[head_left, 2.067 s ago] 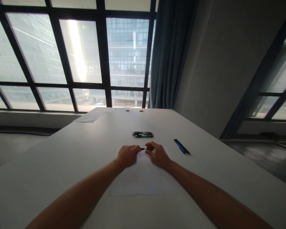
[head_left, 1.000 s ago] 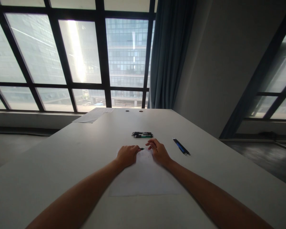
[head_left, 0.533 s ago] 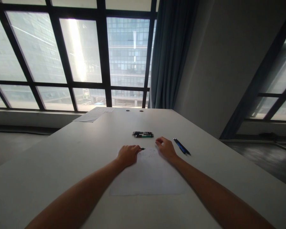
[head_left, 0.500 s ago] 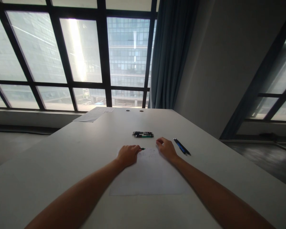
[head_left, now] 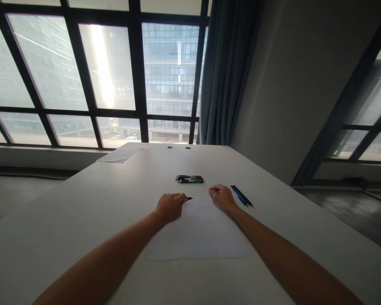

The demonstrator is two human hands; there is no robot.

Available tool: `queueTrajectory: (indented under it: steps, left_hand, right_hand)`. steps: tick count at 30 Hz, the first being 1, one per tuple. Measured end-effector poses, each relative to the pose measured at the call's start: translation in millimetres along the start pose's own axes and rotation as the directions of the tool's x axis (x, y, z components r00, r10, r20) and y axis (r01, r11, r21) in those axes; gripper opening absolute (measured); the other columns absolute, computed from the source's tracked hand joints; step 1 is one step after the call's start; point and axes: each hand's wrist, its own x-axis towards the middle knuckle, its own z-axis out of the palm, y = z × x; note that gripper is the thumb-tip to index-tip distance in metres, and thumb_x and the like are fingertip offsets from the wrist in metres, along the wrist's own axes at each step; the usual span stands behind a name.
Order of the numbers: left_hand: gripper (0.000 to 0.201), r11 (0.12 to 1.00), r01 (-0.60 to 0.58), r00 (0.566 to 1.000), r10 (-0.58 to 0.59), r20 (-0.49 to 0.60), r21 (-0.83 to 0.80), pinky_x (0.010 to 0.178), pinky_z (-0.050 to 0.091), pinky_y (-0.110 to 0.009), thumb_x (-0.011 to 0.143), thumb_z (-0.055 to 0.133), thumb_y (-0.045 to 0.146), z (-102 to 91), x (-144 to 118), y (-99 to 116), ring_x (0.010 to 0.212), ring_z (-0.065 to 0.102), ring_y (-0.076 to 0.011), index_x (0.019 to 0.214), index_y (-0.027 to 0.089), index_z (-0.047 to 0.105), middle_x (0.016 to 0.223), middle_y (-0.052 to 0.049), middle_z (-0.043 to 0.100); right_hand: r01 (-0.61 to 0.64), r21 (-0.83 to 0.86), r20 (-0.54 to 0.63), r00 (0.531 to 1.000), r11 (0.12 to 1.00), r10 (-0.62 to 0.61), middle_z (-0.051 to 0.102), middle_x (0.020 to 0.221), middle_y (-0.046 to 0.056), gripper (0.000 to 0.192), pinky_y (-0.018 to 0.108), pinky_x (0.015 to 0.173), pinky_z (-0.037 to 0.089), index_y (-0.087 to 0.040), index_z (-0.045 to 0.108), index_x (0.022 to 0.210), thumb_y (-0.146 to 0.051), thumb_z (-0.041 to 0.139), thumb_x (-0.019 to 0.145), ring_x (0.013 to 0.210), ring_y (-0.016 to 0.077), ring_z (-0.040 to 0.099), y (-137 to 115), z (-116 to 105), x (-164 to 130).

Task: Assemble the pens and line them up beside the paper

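1. Since two seconds ago, the right hand (head_left: 221,197) has let go of the pen tip and shifted right, away from the left hand (head_left: 169,206); both hands met at the pen then, and now a gap of bare paper lies between them.
2. Left hand: curled into a loose fist, knuckles up, pinching a slim dark pen (head_left: 189,198) whose short tip pokes out to the right, just above the paper's far edge.
3. Right hand: lies palm down with fingers loosely bent and slightly spread, holding nothing, fingertips touching the far right part of the sheet.
4. Sheet of paper (head_left: 197,237): flat, white, rectangular, matte, lying on the surface (head_left: 82,203) between the two forearms; faint marks show near its far edge.
5. Beyond the hands, a small bundle of pens (head_left: 189,179) lies side by side, dark barrels with one green, set crosswise.
6. Just right of the right hand, two blue pens (head_left: 241,195) lie together at a slant, glossy and thin.
7. Surface: smooth, pale grey, broad; more loose papers (head_left: 123,153) rest at its far left corner near the window.
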Motion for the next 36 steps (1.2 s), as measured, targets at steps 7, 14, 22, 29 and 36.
queueTrajectory:
  steps: [7,14,22,29,36]
  left_hand:
    - [0.031,1.000,0.002,1.000,-0.002,0.005,-0.010,0.072,0.049,-0.032,0.099,0.035,0.034,-1.5,-0.3,0.1,0.082,0.069,-0.0217,0.101,0.023,0.064,0.096,-0.006,0.073]
    - [0.032,1.000,0.011,1.000,-0.011,0.014,-0.007,0.072,0.049,-0.032,0.099,0.034,0.035,-1.6,0.1,0.5,0.082,0.069,-0.0218,0.102,0.023,0.064,0.097,-0.006,0.073]
    - [0.031,1.000,-0.010,1.000,0.010,0.000,-0.008,0.071,0.049,-0.031,0.099,0.035,0.034,-2.9,0.0,0.1,0.082,0.070,-0.0219,0.102,0.023,0.064,0.098,-0.005,0.073]
    - [0.030,0.999,-0.020,1.000,0.019,-0.017,-0.040,0.076,0.049,-0.032,0.099,0.037,0.032,-3.4,-0.5,-0.5,0.087,0.069,-0.0212,0.105,0.023,0.064,0.101,-0.005,0.073]
    - [0.026,0.996,-0.080,0.996,0.078,-0.053,-0.046,0.077,0.050,-0.031,0.099,0.039,0.030,0.1,-0.1,-1.0,0.090,0.067,-0.0202,0.103,0.021,0.063,0.098,-0.005,0.071]
  right_hand:
    - [0.013,-0.008,0.033,0.999,1.000,-0.013,0.073,0.090,0.006,0.016,0.031,0.075,0.050,-0.022,0.076,0.081,-0.028,0.063,0.076,0.079,0.0201,0.066,3.2,-0.7,2.0]
    - [0.008,-0.020,0.022,1.000,1.000,-0.008,0.072,0.088,0.005,0.013,0.031,0.074,0.049,-0.022,0.075,0.076,-0.026,0.063,0.073,0.077,0.0197,0.065,3.8,-0.3,1.4]
    - [0.298,0.130,-0.103,0.953,0.946,-0.286,0.068,0.094,0.006,0.029,0.036,0.084,0.048,-0.018,0.067,0.105,-0.018,0.055,0.078,0.085,0.0203,0.060,-36.9,-11.0,-12.3]
    - [0.445,0.180,0.103,0.879,0.877,-0.466,0.069,0.090,0.006,0.012,0.038,0.085,0.045,-0.020,0.071,0.091,-0.021,0.059,0.088,0.088,0.0217,0.061,-73.3,-3.4,-34.0]
    - [0.470,0.187,0.119,0.861,0.863,-0.495,0.067,0.082,0.005,0.007,0.035,0.078,0.045,-0.019,0.070,0.088,-0.020,0.064,0.086,0.079,0.0195,0.060,-76.9,-2.5,-37.9]
